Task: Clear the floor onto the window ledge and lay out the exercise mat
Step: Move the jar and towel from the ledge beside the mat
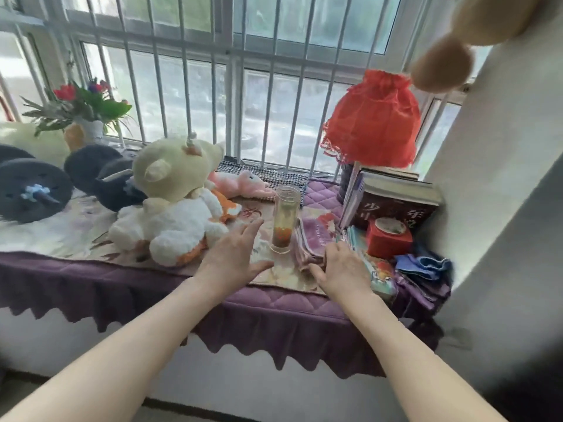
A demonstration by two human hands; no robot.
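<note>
Both my arms reach over the window ledge (213, 303), which is covered by a purple quilted cloth. My left hand (231, 257) hovers open, fingers spread, between a cream and white plush toy (173, 208) and a tall clear glass bottle (285, 219). My right hand (342, 268) rests on a folded pink-purple towel (313, 239) and the edge of some colourful booklets (380, 269), fingers bent; whether it grips them I cannot tell. The exercise mat is not in view.
Black dumbbell plates (33, 193) lie at the left of the ledge, near a flower vase (88, 117). A pink plush (243, 184), a red lamp (373, 120), stacked books (399, 199), a red box (388, 239) and blue cloth (426, 264) crowd the right. A wall (502, 208) closes the right side.
</note>
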